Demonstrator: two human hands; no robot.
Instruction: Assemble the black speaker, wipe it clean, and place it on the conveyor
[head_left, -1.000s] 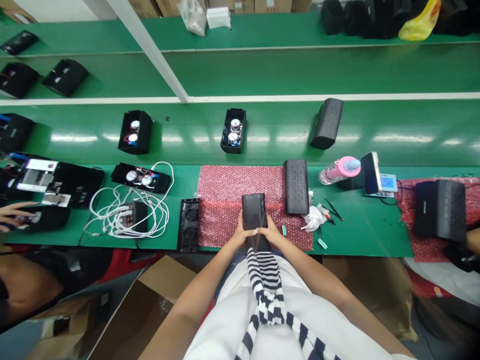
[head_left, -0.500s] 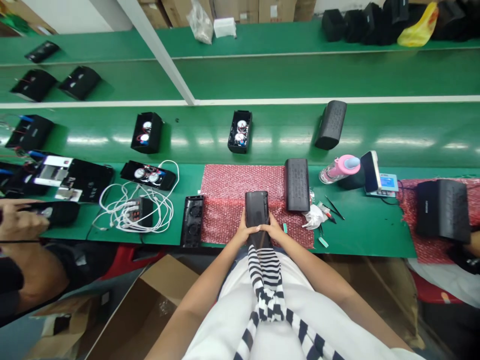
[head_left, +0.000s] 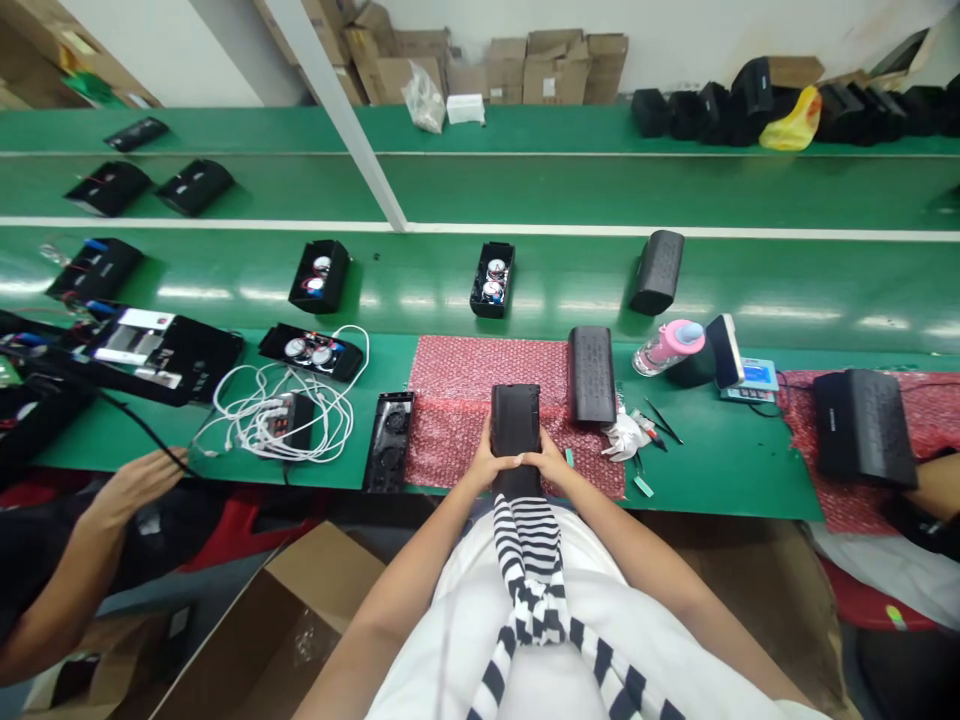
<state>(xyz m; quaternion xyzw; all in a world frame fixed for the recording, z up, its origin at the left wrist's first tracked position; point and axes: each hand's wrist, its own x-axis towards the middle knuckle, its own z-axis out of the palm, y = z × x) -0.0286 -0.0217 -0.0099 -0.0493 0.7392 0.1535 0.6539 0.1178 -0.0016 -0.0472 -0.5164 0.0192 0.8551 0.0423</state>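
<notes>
Close to my body at the table's front edge, a black speaker is held between both palms. My left hand wraps its left side, and my right hand wraps its right side. The thumbs meet across its near part. Under and behind it lies red bubble wrap. A finished-looking dark speaker rests on the wrap's right part. Left of the wrap is a black panel with two round openings.
Right of the wrap are white crumpled material, tweezers, a pink-topped bottle and a propped phone. White cables lie left. Open speaker housings sit on the green belt. A co-worker's hand is at left.
My view has tilted up, showing more boxes at the back. Both hands keep the speaker nearly still. The co-worker's hand at left has left a black item and now touches a dark cable.
</notes>
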